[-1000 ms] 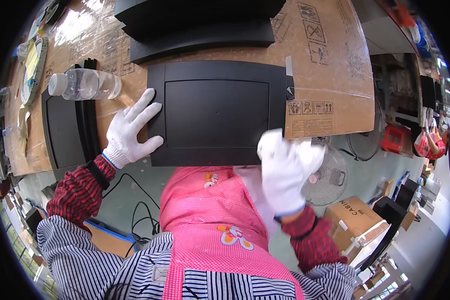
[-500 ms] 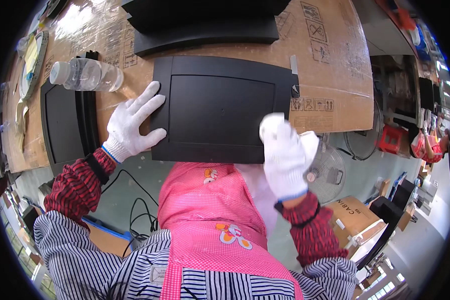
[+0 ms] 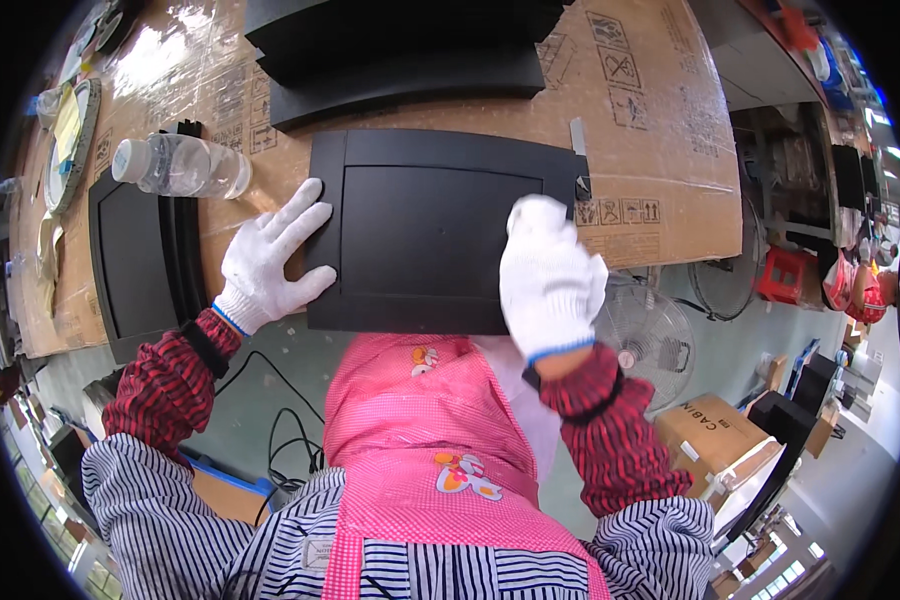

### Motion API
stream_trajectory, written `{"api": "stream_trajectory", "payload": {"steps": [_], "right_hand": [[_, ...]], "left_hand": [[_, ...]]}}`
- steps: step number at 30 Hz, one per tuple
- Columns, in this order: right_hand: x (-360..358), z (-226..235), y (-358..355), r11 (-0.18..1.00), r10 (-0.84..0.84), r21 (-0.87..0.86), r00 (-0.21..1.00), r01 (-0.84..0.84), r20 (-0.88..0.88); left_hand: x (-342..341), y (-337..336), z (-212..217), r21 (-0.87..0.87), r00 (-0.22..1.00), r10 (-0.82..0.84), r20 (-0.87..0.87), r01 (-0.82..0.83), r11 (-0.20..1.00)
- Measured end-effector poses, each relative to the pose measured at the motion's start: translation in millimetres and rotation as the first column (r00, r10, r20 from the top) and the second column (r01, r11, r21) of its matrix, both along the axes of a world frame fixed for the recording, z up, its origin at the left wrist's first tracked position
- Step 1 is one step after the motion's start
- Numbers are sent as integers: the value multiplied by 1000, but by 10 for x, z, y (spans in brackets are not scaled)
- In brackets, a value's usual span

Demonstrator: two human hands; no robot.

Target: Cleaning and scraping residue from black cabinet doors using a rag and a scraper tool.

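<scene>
A black framed panel [image 3: 425, 235] lies flat at the front edge of the cardboard-covered table, its near edge against my apron. My left hand [image 3: 273, 262], in a white knitted glove, rests with fingers spread on the panel's left edge. Over the panel's right side is my gloved right hand [image 3: 550, 275], closed around what looks like a bunched white cloth [image 3: 536, 211]. The cloth is almost the same white as the glove, so its outline is hard to make out. The panel's right edge is partly hidden behind this hand.
Stacked black panels [image 3: 400, 85] stand beyond the panel. A clear plastic bottle [image 3: 185, 167] lies at the left, by more black panels [image 3: 140, 260]. A floor fan [image 3: 645, 335] and a cardboard box [image 3: 715, 445] are at the lower right, a red stool [image 3: 782, 275] farther off.
My right hand has moved a little left and up over the panel. My left hand keeps its place on the left edge. The view has shifted slightly.
</scene>
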State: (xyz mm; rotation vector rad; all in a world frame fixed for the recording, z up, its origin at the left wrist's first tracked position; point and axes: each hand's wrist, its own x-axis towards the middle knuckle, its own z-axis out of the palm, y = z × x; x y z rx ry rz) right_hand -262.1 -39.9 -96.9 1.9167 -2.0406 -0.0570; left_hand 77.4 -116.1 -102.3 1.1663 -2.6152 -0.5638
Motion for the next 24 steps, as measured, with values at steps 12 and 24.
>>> {"api": "stream_trajectory", "payload": {"steps": [12, 24], "right_hand": [[151, 255, 368, 961, 28, 268, 988, -69, 154], [244, 553, 478, 862, -186, 506, 904, -39, 385]], "left_hand": [[11, -17, -20, -12, 999, -14, -36, 14, 1000], [13, -28, -28, -32, 1000, 3, -8, -3, 999]]}}
